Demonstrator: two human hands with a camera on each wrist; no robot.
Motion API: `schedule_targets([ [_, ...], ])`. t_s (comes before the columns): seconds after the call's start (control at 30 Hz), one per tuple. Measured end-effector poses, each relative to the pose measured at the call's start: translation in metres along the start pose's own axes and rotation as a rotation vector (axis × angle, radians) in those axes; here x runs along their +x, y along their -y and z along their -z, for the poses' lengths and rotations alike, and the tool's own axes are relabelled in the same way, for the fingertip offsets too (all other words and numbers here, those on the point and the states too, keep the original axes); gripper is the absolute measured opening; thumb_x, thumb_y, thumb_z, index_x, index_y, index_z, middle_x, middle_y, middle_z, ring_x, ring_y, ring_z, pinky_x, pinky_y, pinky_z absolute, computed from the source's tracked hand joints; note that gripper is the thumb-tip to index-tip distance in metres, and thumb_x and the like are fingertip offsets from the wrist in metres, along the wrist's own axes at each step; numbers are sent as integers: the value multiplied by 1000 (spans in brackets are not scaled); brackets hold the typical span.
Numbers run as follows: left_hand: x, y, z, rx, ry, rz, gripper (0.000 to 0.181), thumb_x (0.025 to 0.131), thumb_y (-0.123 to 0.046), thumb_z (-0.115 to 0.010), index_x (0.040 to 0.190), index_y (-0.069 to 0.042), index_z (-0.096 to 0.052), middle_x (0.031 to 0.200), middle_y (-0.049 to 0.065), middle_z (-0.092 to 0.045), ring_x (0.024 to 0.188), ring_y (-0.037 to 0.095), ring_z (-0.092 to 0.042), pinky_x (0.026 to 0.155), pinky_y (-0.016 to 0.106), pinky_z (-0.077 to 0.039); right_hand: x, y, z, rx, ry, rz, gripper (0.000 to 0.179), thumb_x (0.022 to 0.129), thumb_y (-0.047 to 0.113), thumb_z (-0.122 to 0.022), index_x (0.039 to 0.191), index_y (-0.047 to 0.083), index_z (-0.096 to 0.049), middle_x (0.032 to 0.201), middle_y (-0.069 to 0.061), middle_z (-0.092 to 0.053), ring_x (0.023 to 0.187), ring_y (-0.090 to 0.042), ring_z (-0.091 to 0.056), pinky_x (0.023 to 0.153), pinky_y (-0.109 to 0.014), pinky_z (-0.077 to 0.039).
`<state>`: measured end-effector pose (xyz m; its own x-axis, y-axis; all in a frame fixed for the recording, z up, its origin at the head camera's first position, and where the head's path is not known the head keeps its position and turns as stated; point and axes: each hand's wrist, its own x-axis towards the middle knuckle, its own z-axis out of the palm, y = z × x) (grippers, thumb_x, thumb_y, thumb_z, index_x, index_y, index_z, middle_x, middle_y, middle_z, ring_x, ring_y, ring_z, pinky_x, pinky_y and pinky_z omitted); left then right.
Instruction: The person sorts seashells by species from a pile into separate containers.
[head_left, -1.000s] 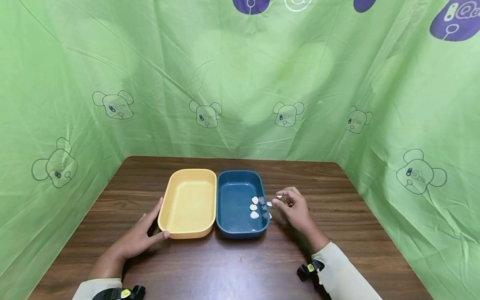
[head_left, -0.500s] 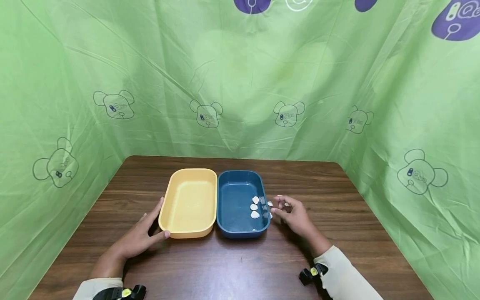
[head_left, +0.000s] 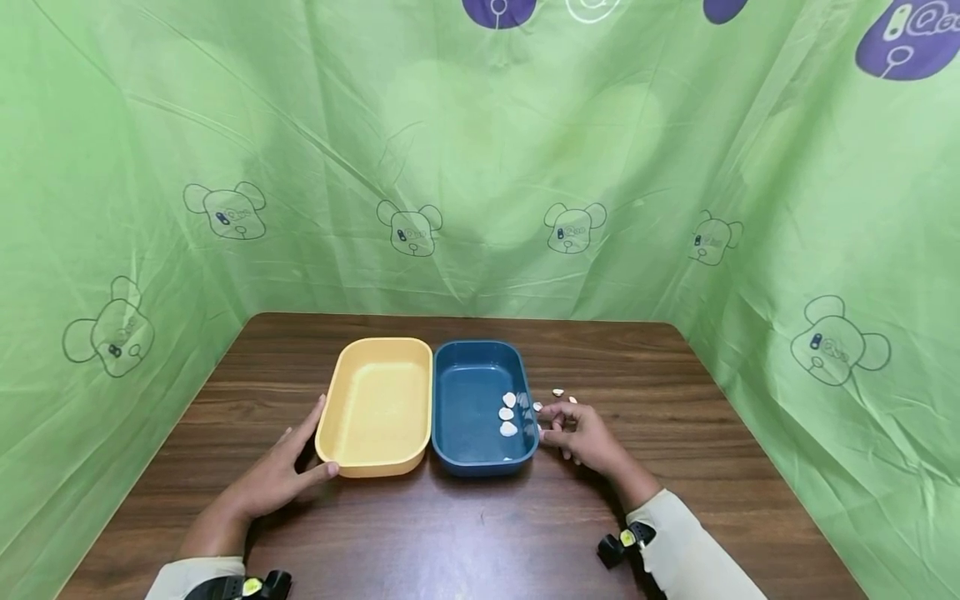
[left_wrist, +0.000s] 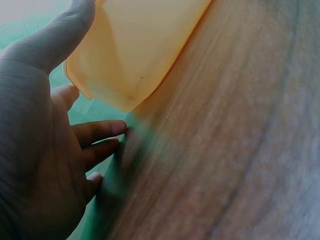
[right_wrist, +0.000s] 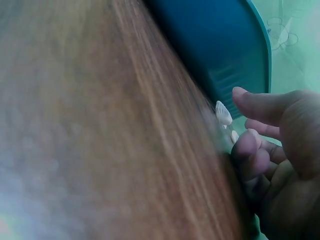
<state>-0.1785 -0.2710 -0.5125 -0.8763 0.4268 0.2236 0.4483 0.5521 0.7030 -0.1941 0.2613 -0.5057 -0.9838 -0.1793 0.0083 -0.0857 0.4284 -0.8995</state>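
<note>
In the head view, my left hand (head_left: 281, 475) rests at the near left corner of a yellow box (head_left: 375, 404), thumb on its front and fingers along its left side. Against that box stands a blue box (head_left: 468, 417), with several white seashells (head_left: 508, 430) inside near its right wall. My right hand (head_left: 588, 437) is low over the table just right of the blue box, thumb and index finger apart. A ribbed white seashell (right_wrist: 223, 114) shows just ahead of these fingertips in the right wrist view, with no finger round it. Parts of the shells there are hidden.
More seashells lie on the wooden table (head_left: 480, 542): one (head_left: 558, 392) beyond my right hand and another (head_left: 573, 400) beside it. Green cloth (head_left: 487, 275) with printed bear heads hangs behind the table and on both sides.
My right hand has come a little nearer to me, from beside the farther shells to the shell by the blue box. Those farther shells now show uncovered. The left hand stays.
</note>
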Motion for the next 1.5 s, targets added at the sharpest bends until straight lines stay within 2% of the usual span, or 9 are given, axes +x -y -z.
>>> schedule_targets([
  [0.17,1,0,0,-5,0,0,111,96,-27,-82,178,-15,-9,178,32,-23,154,66,-27,121,90,-11,2,-5,2,6,28,-15,37,91,10,-87,125,-1,-77,78,-4,-59,50,-10,-52,38,-24,-42],
  [0.63,-3,0,3,-9,-12,-3,112,96,-26,-83,178,-25,-7,178,30,-25,154,65,-27,126,86,-7,5,-5,-2,-19,34,-15,38,86,5,-89,123,0,-80,74,3,-58,48,-9,-50,39,-22,-43],
  [0.73,-5,2,1,3,-12,-5,111,97,-27,-82,178,-25,-7,179,29,-24,163,45,-24,124,88,-10,4,-5,-3,-22,31,-20,36,86,4,-89,121,0,-80,74,3,-58,48,-9,-50,39,-22,-42],
  [0.8,-6,3,0,5,-15,-11,111,97,-27,-82,178,-24,-7,179,29,-24,162,43,-24,123,89,-11,3,-6,-3,-24,32,-19,35,86,3,-89,119,-1,-80,74,2,-58,48,-9,-50,39,-22,-42],
  [0.83,-7,3,-1,5,-17,-9,111,97,-27,-82,178,-25,-7,179,29,-24,164,30,-22,122,89,-11,3,-6,-4,-27,32,-15,35,86,3,-89,119,-1,-80,74,2,-58,48,-9,-50,39,-22,-42],
  [1.03,-2,3,-1,-3,-16,-26,110,97,-26,-81,178,-26,-7,179,28,-23,163,39,-23,125,87,-8,2,-10,-4,-11,24,8,35,85,0,-88,119,-5,-78,72,3,-59,47,-6,-49,39,-19,-40],
  [1.07,-1,2,0,-2,-15,-28,110,97,-26,-82,178,-26,-7,179,28,-23,160,50,-26,125,87,-8,2,-11,-4,-11,23,8,34,86,-1,-87,118,-5,-78,72,3,-59,47,-6,-49,39,-19,-40],
  [1.3,1,1,-1,7,-14,-29,112,96,-27,-82,178,-25,-7,178,29,-24,155,62,-29,122,89,-11,2,-10,-3,-11,9,18,33,85,-3,-87,116,-7,-78,71,1,-58,47,-6,-48,40,-18,-39],
  [1.5,-2,3,-1,8,-20,-25,109,97,-26,-81,178,-25,-8,179,29,-23,163,30,-22,122,90,-11,5,-14,-7,-20,4,46,32,84,-6,-87,115,-9,-78,73,-1,-59,48,-4,-49,43,-18,-42],
])
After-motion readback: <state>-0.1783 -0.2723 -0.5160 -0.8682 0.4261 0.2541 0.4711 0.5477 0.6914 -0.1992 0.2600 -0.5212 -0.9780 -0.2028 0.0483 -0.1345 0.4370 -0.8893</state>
